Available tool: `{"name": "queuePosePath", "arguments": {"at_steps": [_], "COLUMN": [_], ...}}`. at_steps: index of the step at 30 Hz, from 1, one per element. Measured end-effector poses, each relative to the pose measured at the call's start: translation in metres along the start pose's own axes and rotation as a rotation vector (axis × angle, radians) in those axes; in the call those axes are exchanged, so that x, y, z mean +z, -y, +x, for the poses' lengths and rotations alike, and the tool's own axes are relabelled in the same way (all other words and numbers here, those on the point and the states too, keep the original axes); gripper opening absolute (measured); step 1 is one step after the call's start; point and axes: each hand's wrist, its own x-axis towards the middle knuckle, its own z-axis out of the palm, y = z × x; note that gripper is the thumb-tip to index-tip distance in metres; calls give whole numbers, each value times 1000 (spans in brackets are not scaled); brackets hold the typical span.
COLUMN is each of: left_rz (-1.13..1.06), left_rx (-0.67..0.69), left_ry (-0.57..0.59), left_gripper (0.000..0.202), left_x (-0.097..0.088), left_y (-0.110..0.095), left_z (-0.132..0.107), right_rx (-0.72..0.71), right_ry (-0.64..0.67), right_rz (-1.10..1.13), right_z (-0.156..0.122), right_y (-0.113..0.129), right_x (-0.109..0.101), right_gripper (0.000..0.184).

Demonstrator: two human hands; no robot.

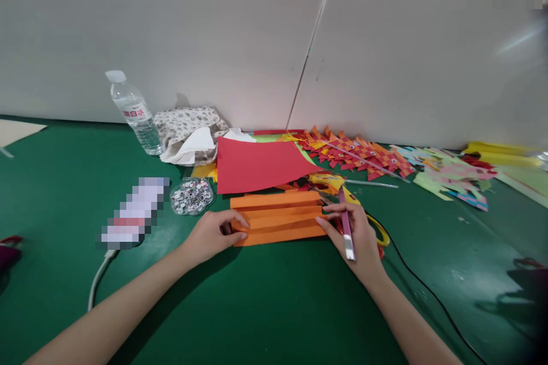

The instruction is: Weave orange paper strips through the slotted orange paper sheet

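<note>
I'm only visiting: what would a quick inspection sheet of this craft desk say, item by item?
Surface: green table, flat, crowded along the back.
Job's things: orange pleated paper lies flat between both hands; purple stick in the right hand.
Clutter: red sheet, tray of googly eyes, water bottle, cloth pouch, woven paper pieces.
Hands: left hand grips the paper's left end; right hand touches its right end while holding the stick.
Cables: black cable on the right; white cable on the left.
Surroundings: white boards wall the far side.
</note>
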Motion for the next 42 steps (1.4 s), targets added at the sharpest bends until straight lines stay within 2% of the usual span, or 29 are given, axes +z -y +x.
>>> {"name": "queuePosePath", "arguments": {"at_steps": [4,11,13,15,17,19,21,24,30,35,42], "left_rz": [6,48,43,39,43,51,62,83,146,187,192], "left_rx": [1,7,25,40,52,62,70,94,138,155,134], "left_ry": [6,29,21,7,-1,4,13,26,50,62,83], "left_gripper": [11,13,12,11,11,11,11,10,10,14,15], "left_x": [0,-1,-1,-1,-1,0,-1,-2,-4,-7,-8], "left_y": [0,-2,-1,0,1,2,2,0,-4,-5,-7], "left_z": [0,-1,-1,0,0,-1,-1,-1,-1,-1,-1], "right_rx": [-32,-109,-121,-110,-51,22,70,132,350,332,320], "right_ry": [84,217,176,52,-72,-94,-43,44,298,418,439], "right_rz": [57,-152,-183,-162,-44,135,283,377,532,586,552], "right_z": [0,1,0,-2,-4,-6,-8,-10,-13,-14,-15], "right_y": [-5,-10,-9,-7,-3,3,12,28,57,70,69], "right_x": [-5,-11,-11,-10,-8,-6,-3,7,41,64,73], "right_gripper": [25,14,16,21,23,24,27,25,29,29,28]}}
